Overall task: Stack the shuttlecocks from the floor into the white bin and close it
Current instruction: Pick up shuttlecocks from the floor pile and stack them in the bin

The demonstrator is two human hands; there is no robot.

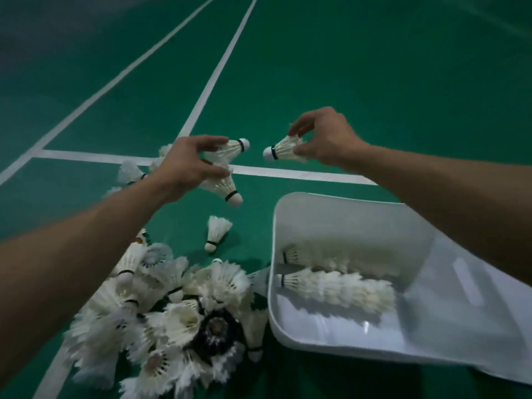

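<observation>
Green court floor [374, 82] with white lines fills my head view. My left hand [190, 165] pinches the upper shuttlecock [233, 146] by its feathers, cork pointing right; a lower shuttlecock [223, 187] hangs against its thumb. My right hand [325, 136] pinches a third shuttlecock [283, 151], cork pointing left, the corks near but apart. Below, the white bin [273, 249] holds two stacked rows [339, 286], with the loose pile [172, 306] beside it.

Green court floor [374, 96], white-lined, bears a heap of shuttlecocks [161, 312], a lone shuttlecock [216, 233] just beyond, and the white bin [331, 326]
</observation>
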